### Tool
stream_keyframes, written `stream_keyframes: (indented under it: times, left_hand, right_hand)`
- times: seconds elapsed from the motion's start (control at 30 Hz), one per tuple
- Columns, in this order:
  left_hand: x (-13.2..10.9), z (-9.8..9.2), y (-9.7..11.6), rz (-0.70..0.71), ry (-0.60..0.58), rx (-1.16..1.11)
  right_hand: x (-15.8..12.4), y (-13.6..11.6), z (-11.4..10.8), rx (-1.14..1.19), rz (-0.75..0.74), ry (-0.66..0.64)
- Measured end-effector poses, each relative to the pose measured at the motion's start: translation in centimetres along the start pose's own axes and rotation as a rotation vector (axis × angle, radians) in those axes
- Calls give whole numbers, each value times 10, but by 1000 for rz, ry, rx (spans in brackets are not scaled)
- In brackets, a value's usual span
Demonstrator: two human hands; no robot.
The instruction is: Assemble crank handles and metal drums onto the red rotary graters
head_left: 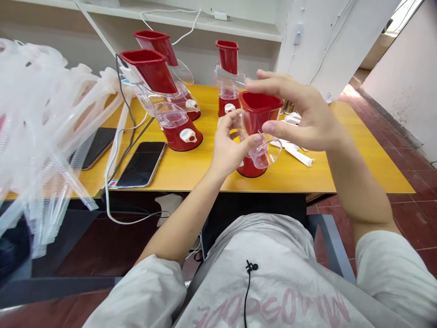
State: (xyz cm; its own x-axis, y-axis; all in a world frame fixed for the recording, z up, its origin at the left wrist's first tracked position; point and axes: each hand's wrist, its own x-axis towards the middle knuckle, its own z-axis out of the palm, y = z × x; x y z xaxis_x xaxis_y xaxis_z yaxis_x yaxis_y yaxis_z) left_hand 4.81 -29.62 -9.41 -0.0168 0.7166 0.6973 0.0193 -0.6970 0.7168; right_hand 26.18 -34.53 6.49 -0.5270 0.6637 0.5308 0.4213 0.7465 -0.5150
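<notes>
Grinder (260,152) held at clear body by left hand (228,148) fingers, base on surface (341,173); right hand (303,116) fingers spread wide, thumb on hopper (259,111).

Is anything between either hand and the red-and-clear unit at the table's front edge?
Nothing visible. The left hand pinches the red-and-clear unit by its clear part, and the right hand has its thumb on it, fingers spread. The other units stand farther back on the table.

Grey short-sleeved T-shirt (273,246), pink lettering (273,310), black clip microphone (251,266), thin cable (246,298), bare left hand (228,148), right hand (302,116)
</notes>
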Motion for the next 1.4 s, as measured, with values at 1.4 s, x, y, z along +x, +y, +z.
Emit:
stream_keyframes:
  times: [1.4]
  left_hand:
    - [0,-22,-42,-239,-459,-289]
  right_hand:
    - [-70,157,84,551,217,191]
